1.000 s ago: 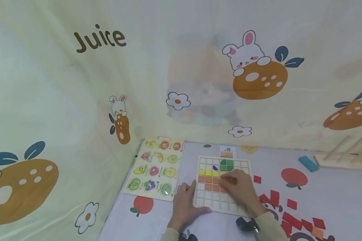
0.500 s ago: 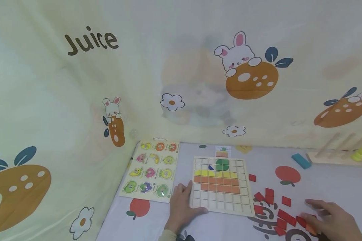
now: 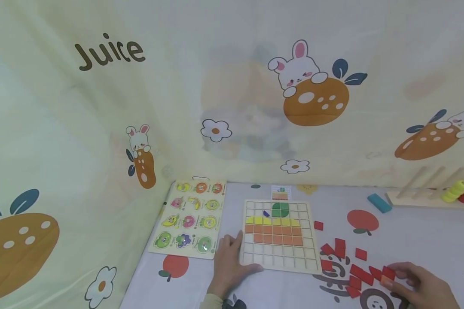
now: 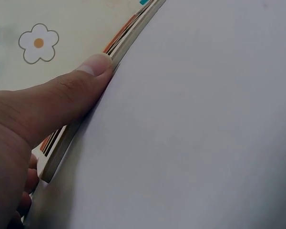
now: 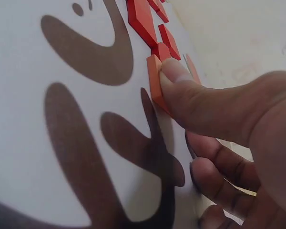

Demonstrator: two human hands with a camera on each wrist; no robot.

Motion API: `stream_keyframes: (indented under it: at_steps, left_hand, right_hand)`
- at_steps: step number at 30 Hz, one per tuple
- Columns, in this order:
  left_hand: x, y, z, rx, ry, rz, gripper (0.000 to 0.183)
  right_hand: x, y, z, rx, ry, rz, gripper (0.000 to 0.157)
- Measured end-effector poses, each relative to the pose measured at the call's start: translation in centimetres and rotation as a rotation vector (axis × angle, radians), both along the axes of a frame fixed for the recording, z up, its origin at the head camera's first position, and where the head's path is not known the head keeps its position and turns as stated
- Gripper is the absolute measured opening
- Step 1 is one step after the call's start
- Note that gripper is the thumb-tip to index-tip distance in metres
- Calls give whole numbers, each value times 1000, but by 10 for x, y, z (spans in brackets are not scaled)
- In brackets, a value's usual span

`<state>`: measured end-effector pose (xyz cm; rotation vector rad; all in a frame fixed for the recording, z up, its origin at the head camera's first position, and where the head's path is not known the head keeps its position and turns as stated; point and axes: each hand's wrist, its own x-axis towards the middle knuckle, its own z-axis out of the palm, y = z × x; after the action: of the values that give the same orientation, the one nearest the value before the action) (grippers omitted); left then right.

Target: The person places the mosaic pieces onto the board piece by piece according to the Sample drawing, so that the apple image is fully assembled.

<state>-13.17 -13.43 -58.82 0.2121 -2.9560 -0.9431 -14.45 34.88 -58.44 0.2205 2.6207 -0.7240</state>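
Note:
A pale wooden grid board (image 3: 255,259) holds yellow, orange, green and blue pieces. My left hand (image 3: 232,266) braces its near left corner, the index finger along the left side and the straight thumb along the front edge. In the left wrist view the thumb (image 4: 71,93) presses against the board's edge (image 4: 62,148). To the right, my right hand (image 3: 421,281) pinches an orange square tile (image 3: 386,281) beside a red tile (image 3: 389,273). The thumb (image 5: 186,88) covers part of the orange tile (image 5: 157,86) in the right wrist view; the index fingertip is hidden there.
Several red tiles (image 3: 361,274) lie scattered between board and right hand. A fruit puzzle board (image 3: 191,219) stands left, a small picture card (image 3: 281,193) behind the grid. A teal block (image 3: 379,203) and a wooden peg rack (image 3: 413,199) with yellow and red rings are at back right.
My right hand has left the grid board and moved right to the loose tiles, then taken the orange tile, nudging it slightly. The orange rows now show uncovered. My left hand stays at the board's corner.

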Motion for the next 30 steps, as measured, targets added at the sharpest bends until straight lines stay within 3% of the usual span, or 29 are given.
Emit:
stream_keyframes:
  at_steps: [8,12,15,20,25,30]
  left_hand:
    - [0,1,1,13,-11,-6,123]
    - [-1,0,-1,8,-12,-5,124]
    - [0,0,-2,2,-2,-3,124]
    - [0,-1,-2,-1,13,-3,124]
    - [0,-1,-2,-2,15,3,124]
    - [1,-1,-3,-8,7,3,124]
  right_hand:
    - [3,-5,-6,-25,59,-47,104]
    - [3,-8,-6,-47,8,-18,109]
    - [4,-12,-2,-82,-26,6,97]
    - [6,-21,7,-90,13,15,77]
    - [6,-25,7,-73,50,11,85]
    - [3,-24,3,-67,30,-50,101]
